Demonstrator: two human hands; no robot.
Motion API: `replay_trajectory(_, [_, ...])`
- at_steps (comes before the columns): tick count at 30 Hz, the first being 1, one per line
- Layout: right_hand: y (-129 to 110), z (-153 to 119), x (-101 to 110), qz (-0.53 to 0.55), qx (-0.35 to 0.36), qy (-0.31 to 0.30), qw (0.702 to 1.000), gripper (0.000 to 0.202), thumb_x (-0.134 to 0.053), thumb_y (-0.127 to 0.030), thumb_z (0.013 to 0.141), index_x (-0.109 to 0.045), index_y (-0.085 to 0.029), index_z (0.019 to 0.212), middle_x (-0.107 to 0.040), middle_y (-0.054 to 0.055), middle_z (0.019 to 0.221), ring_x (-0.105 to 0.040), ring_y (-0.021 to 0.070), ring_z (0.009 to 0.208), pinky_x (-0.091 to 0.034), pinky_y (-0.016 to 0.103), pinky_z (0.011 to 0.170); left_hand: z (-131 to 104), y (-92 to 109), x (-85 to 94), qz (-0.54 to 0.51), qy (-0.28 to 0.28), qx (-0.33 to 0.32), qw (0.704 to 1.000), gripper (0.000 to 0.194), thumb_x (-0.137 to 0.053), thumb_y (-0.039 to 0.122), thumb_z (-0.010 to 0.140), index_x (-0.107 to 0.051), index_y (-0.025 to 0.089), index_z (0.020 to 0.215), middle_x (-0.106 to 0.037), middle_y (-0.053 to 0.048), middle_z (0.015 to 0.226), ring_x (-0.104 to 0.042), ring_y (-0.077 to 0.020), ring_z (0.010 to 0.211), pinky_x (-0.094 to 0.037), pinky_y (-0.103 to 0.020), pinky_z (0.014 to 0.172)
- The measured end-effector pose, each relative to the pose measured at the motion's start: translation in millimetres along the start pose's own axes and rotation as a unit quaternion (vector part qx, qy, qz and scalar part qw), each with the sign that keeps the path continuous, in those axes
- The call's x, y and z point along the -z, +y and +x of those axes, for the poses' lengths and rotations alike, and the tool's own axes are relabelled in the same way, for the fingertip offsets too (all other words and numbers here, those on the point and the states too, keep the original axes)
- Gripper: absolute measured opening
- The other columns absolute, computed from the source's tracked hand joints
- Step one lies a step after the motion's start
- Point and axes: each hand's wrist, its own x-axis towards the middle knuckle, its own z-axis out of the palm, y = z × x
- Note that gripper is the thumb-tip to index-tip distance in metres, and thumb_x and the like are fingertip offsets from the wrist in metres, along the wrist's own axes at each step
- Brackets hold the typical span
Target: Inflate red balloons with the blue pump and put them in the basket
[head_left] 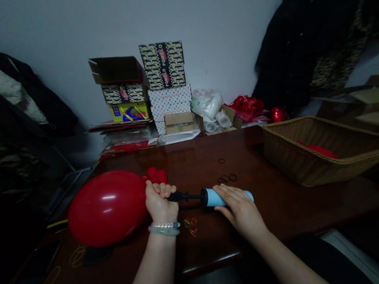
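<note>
A large, inflated red balloon lies on its side above the left part of the table. My left hand is closed around the balloon's neck and the black nozzle end of a balloon pump; the exact join is hidden in the fist. My right hand grips the light blue barrel of the balloon pump, its fingers laid over the top. A black rod shows between the two hands. Small uninflated red balloons lie just behind my left hand.
On the brown table lie black bands, small coloured bands, tan rubber bands and a dark phone. A wicker basket with something red inside stands right. Stacked boxes line the wall.
</note>
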Motion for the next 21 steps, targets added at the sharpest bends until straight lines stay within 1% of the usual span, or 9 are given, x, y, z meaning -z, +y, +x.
replay_trajectory(5, [-10, 0, -3, 0.006, 0.003, 0.027, 1.0, 0.048, -0.058, -0.029, 0.088, -0.047, -0.02, 0.135, -0.059, 0.008, 0.129, -0.052, 0.0235, 0.121, -0.043, 0.043, 0.102, -9, -10, 1.2, -0.004, -0.022, 0.008, 1.0, 0.044, -0.05, 0.033, 0.09, -0.028, 0.019, 0.055, -0.025, 0.008, 0.039, -0.024, -0.0053, 0.034, -0.027, -0.022, 0.042])
replay_trajectory(9, [-22, 0, -8, 0.012, -0.005, 0.028, 1.0, 0.048, -0.058, -0.029, 0.088, -0.048, -0.018, 0.133, -0.059, 0.009, 0.128, -0.054, 0.0242, 0.118, -0.045, 0.043, 0.1, -15, -20, 2.1, 0.012, -0.011, 0.021, 1.0, 0.044, -0.05, 0.033, 0.09, -0.028, 0.019, 0.054, -0.025, 0.008, 0.039, -0.024, -0.0054, 0.034, -0.028, -0.022, 0.043])
replay_trajectory(12, [-26, 0, -11, 0.016, -0.007, 0.029, 0.999, 0.048, -0.058, -0.029, 0.088, -0.048, -0.019, 0.134, -0.06, 0.01, 0.127, -0.055, 0.0243, 0.117, -0.046, 0.043, 0.099, -16, -23, 1.6, 0.021, -0.004, 0.016, 1.0, 0.044, -0.049, 0.033, 0.09, -0.028, 0.019, 0.054, -0.025, 0.008, 0.039, -0.023, -0.0054, 0.034, -0.028, -0.023, 0.043])
replay_trajectory(16, [-25, 3, -10, 0.024, -0.002, 0.014, 1.0, 0.05, -0.058, -0.03, 0.088, -0.046, -0.02, 0.136, -0.059, 0.009, 0.129, -0.053, 0.0236, 0.12, -0.045, 0.042, 0.101, -15, -17, -0.9, 0.027, -0.004, 0.013, 1.0, 0.043, -0.049, 0.032, 0.09, -0.028, 0.019, 0.054, -0.024, 0.008, 0.038, -0.024, -0.0057, 0.034, -0.028, -0.023, 0.043])
replay_trajectory(21, [-13, 2, -6, 0.017, -0.003, -0.001, 1.0, 0.052, -0.059, -0.032, 0.088, -0.045, -0.021, 0.137, -0.057, 0.007, 0.132, -0.051, 0.0231, 0.123, -0.043, 0.042, 0.104, -7, -2, -2.3, 0.016, -0.006, 0.013, 1.0, 0.042, -0.047, 0.026, 0.09, -0.027, 0.019, 0.054, -0.024, 0.008, 0.037, -0.024, -0.0055, 0.032, -0.028, -0.022, 0.042])
